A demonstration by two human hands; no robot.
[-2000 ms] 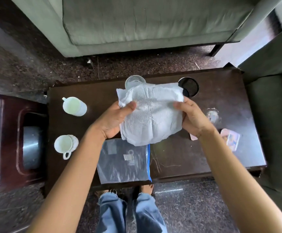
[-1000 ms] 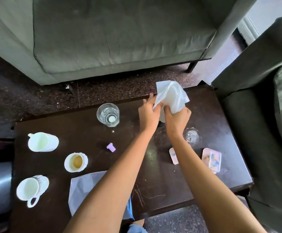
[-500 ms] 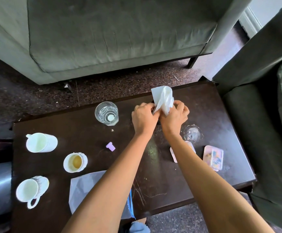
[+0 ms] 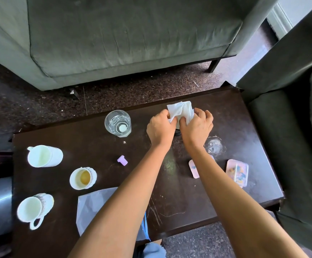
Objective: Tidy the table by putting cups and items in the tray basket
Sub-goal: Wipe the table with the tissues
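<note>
Worktop [image 4: 235, 118]: dark brown, pale scratches. Tissue [image 4: 181, 108]: white. Glass [image 4: 118, 123]: clear. Far-left cup [image 4: 43, 156] and near-left cup [image 4: 34, 207]: white. Middle cup [image 4: 82, 178]: white, amber residue inside. Cap [image 4: 122, 160]: lilac. Right-hand case [image 4: 237, 172]: pink, blue-and-yellow print. Near bag [image 4: 93, 207]: translucent grey, blue edge strip. Sofa [image 4: 132, 34]: grey-green. Floor [image 4: 39, 103]: dark, speckled.

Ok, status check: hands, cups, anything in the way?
Left hand and right hand both grip the crumpled tissue. Three white cups and glass untouched on table. Tray basket not in sight.
</note>
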